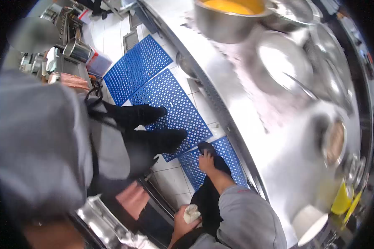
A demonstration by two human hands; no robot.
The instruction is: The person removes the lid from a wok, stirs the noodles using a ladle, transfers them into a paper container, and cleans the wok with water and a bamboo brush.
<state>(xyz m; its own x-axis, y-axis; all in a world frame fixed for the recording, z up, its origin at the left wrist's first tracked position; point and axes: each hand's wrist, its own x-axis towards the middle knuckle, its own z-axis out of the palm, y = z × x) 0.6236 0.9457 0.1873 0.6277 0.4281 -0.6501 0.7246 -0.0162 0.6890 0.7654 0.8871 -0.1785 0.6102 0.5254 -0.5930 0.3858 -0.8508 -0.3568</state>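
Observation:
My left hand (182, 224), low in the view, is closed around a crumpled white cloth (191, 213). My right hand (206, 162) hangs in front of my dark trouser leg, above my black shoe. Its fingers look loosely bent and apart, and I see nothing in them. The grey sleeve (247, 216) of my right arm runs alongside the steel counter (220, 68).
Another person in grey (37, 137) and black shoes stands close on the left. Blue perforated mats (170, 110) cover the tiled floor. On the counter are a pot (232, 29) of orange contents, a shiny metal lid or bowl (282, 58) and a white container (309, 226).

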